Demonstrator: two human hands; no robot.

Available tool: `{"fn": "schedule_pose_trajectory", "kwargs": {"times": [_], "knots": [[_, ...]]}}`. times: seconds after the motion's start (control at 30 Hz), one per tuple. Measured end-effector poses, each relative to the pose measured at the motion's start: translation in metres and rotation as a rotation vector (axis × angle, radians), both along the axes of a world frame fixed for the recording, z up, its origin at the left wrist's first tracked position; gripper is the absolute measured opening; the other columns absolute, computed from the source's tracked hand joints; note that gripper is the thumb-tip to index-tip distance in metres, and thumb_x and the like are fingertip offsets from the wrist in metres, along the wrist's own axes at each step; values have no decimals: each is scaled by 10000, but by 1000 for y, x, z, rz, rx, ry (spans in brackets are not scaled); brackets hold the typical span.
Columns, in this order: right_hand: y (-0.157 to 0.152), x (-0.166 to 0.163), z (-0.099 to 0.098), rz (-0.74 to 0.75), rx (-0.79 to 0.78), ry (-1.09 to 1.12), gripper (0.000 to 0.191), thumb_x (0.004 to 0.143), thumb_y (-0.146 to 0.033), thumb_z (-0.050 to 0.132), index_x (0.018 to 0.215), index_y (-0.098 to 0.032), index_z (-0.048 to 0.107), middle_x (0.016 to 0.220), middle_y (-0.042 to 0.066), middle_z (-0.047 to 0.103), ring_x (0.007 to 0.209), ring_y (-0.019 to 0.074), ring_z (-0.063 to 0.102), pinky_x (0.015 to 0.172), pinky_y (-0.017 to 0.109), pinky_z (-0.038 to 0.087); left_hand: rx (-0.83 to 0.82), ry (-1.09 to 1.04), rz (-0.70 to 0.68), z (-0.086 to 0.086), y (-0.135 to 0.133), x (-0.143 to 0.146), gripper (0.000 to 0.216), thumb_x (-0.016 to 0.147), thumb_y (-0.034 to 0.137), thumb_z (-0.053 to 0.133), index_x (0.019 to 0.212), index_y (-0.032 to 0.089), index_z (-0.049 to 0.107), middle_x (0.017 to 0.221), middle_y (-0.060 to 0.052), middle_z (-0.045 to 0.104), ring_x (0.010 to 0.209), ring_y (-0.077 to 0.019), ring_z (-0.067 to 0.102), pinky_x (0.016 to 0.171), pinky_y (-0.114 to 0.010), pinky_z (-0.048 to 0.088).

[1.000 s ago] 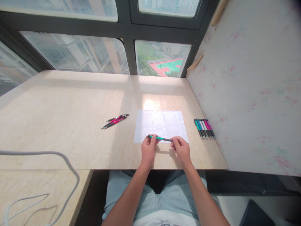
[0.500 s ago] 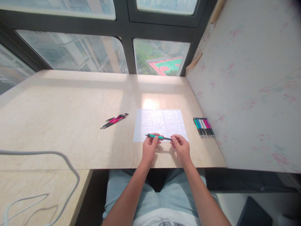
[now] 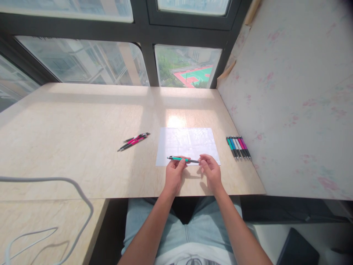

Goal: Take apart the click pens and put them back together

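A pen with a green barrel and a dark grip (image 3: 180,159) is held level above the lower edge of a white sheet of paper (image 3: 187,141). My left hand (image 3: 174,176) is closed on its barrel between thumb and fingers. The pen's writing end points right, at the fingers of my right hand (image 3: 211,172). Those fingers are loosely curled and parted around the tip, and no firm grip shows; whether they touch the tip is hard to make out.
Several pens in green, blue, white, pink and purple (image 3: 238,148) lie in a row by the wall at right. A few pink and black pens (image 3: 134,141) lie loosely left of the sheet. A grey cable (image 3: 79,189) curves over the lower left. Windows border the table's far side.
My right hand's fingers have loosened and parted at the pen's tip. The pen has shifted slightly left with my left hand. The other pens and the sheet have stayed put.
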State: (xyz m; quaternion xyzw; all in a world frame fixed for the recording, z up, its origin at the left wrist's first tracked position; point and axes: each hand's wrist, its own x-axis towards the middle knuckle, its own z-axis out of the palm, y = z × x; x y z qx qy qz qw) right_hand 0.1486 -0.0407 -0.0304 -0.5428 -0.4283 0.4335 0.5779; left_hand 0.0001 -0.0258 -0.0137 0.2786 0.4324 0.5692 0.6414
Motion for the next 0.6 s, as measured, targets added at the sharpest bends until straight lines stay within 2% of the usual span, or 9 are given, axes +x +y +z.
{"fn": "schedule_pose_trajectory", "kwargs": {"times": [0.1, 0.17, 0.23, 0.33, 0.43, 0.53, 0.6], "knots": [[0, -2, 0, 35, -49, -83, 469, 942, -565, 485, 719, -186, 648, 589, -7, 562, 535, 125, 494, 532, 264, 396, -12, -31, -9, 0, 0, 0, 264, 766, 381, 783, 905, 164, 725, 958, -100, 755, 908, -196, 680, 793, -294, 480], [-1, -2, 0, 52, -52, -136, 492, 939, -558, 497, 630, -189, 597, 534, -19, 509, 522, 124, 466, 541, 270, 380, -18, -48, -9, 1, 0, -1, 257, 759, 371, 792, 908, 170, 735, 953, -92, 756, 910, -190, 678, 797, -288, 477], [-1, -1, 1, 49, -29, -128, 434, 921, -525, 552, 643, -194, 591, 554, -21, 513, 548, 130, 472, 562, 274, 384, -15, -36, -10, 1, 0, 0, 244, 745, 356, 804, 892, 170, 747, 937, -84, 755, 886, -177, 672, 803, -282, 472], [-3, 3, 2, 40, 13, -23, 307, 886, -494, 615, 791, -203, 641, 662, -7, 579, 599, 141, 502, 572, 274, 396, -14, 6, -7, 1, 0, 0, 246, 711, 348, 828, 865, 168, 762, 888, -73, 752, 818, -166, 666, 797, -286, 466], [-3, 3, 2, 55, 22, 46, 292, 878, -501, 624, 907, -212, 651, 727, -2, 606, 601, 136, 495, 556, 264, 386, -25, 14, -6, 0, -1, 1, 267, 693, 353, 840, 878, 173, 768, 832, -59, 748, 775, -162, 665, 796, -294, 461], [-2, 0, 0, 24, -23, 5, 412, 928, -548, 527, 714, -202, 589, 613, -18, 533, 550, 125, 447, 529, 261, 354, -22, 25, -22, -1, -1, 0, 272, 693, 352, 840, 883, 170, 770, 803, -57, 744, 764, -159, 659, 798, -295, 455], [-1, -3, -2, -12, -62, -48, 481, 926, -559, 527, 602, -204, 511, 541, -35, 452, 522, 118, 407, 512, 262, 330, -19, 36, -20, -1, -1, 0, 269, 698, 355, 837, 881, 168, 770, 813, -58, 744, 771, -158, 657, 803, -294, 453]]}}
